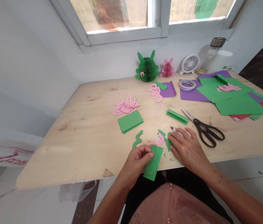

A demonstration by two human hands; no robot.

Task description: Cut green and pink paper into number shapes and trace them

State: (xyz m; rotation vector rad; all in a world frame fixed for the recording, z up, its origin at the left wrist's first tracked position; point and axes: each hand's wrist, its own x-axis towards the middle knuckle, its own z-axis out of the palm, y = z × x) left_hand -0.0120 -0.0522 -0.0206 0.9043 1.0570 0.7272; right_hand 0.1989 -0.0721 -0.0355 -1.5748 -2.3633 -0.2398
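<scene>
My left hand [139, 161] pinches a green paper strip [154, 165] at the table's front edge. A wavy outline is drawn on the strip. My right hand [187, 149] rests palm down on the table, fingers stretched and a little apart. Its fingertips touch green paper scraps [167, 143] and lie over a pen [172, 128], whose tip shows beyond them. Between the hands are a curved pink paper piece [161, 139] and tiny green offcuts. A wavy green cutout [137, 140] lies beyond my left hand. Black-handled scissors [202, 126] lie partly open to the right of my right hand.
Pink cutouts [128, 105] lie behind a folded green paper [131, 121]. Another folded green strip [177, 116] is near the scissors. Stacked coloured sheets [236, 102], tape rolls [187, 84], a fan [190, 63], a bottle [212, 56] and two paper animals [147, 68] stand farther back.
</scene>
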